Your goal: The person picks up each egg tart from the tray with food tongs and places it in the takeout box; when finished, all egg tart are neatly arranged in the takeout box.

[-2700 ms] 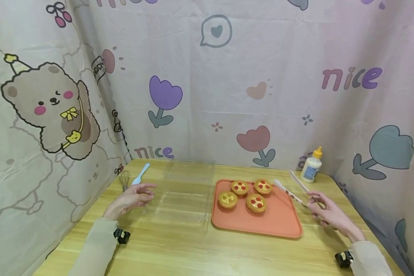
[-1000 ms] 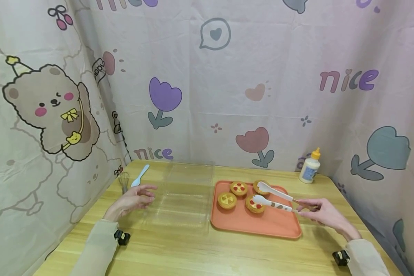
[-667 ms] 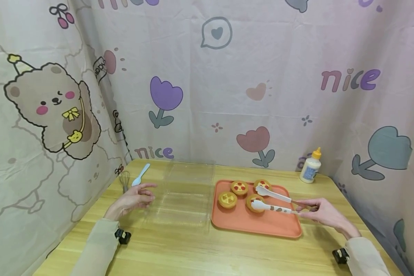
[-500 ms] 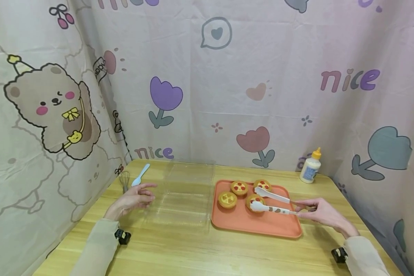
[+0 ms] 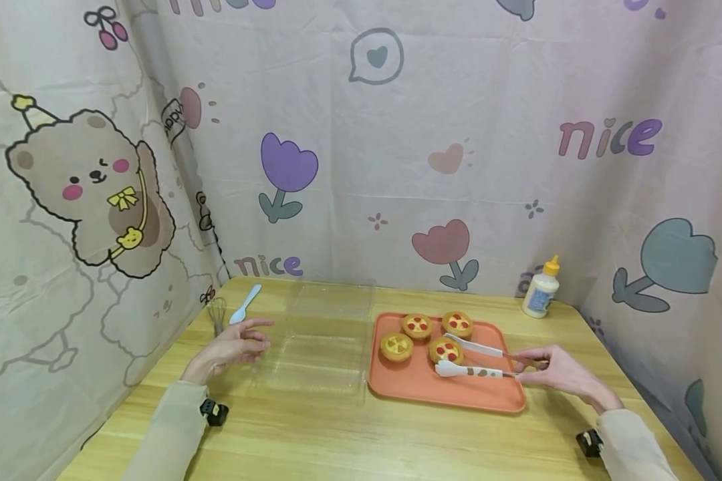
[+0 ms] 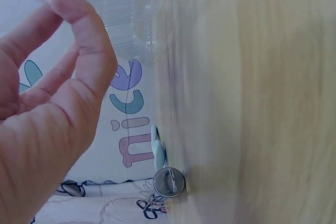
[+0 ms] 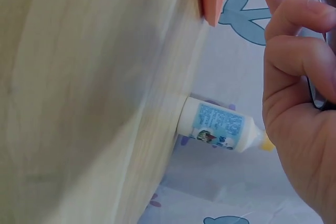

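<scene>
My right hand (image 5: 562,374) grips a pair of white tongs (image 5: 472,371) with brown-spotted arms. The tongs' spread tips stand on either side of a small tart (image 5: 445,351) with red toppings, one behind it and one in front. Other tarts sit on the same orange tray (image 5: 481,394): two red-topped ones (image 5: 417,326) (image 5: 458,325) and one with yellow wedges (image 5: 396,347). My left hand (image 5: 231,347), its fingers loosely bent, is beside a clear plastic container (image 5: 321,364) with a raised lid (image 5: 333,298). Whether it touches the container's edge I cannot tell.
A whisk (image 5: 216,314) and a light-blue spatula-like utensil (image 5: 246,304) lie behind my left hand. A white bottle with a yellow cap (image 5: 541,292) stands at the back right of the wooden table (image 5: 313,441). A printed curtain (image 5: 373,133) hangs behind.
My right hand has brought the tongs from the tray's right side over the tarts, then lowered them so the tips stand around the front red-topped tart. My left hand has stayed still.
</scene>
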A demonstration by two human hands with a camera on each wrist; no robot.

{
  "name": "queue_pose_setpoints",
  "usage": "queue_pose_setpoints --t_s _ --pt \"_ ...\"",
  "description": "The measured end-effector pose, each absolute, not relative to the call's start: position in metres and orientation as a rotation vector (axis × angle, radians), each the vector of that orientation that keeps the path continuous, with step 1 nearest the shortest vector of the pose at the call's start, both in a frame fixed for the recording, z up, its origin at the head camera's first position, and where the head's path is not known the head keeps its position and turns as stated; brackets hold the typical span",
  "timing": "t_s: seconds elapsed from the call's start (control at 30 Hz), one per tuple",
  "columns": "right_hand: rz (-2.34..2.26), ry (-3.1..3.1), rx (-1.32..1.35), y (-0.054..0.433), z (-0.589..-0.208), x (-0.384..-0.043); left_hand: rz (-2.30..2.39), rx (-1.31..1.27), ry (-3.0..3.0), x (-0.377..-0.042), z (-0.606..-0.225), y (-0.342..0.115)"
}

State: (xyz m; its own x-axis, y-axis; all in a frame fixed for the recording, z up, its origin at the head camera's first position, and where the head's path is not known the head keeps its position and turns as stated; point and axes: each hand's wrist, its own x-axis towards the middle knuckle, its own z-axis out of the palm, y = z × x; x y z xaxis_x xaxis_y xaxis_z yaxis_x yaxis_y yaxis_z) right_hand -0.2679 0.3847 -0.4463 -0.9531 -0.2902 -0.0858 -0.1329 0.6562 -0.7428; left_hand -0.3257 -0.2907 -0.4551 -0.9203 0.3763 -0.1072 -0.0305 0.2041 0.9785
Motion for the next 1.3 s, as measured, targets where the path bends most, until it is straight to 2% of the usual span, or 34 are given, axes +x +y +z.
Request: queue_pose_setpoints --t_s 0.53,0.93,1.3 --pt "-1.15 2.761 -0.406 0.381 -0.45 -0.269 1.784 0.321 2.129 -0.327 -0.455 -0.291" --pt "-1.084 2.838 -0.328 0.381 -0.449 -0.266 1.786 0.307 2.136 -0.325 -0.455 -0.292" --pt "-1.229 2.784 -0.351 0.374 -0.443 -0.265 1.796 0.299 2.14 -0.323 -0.454 -0.291"
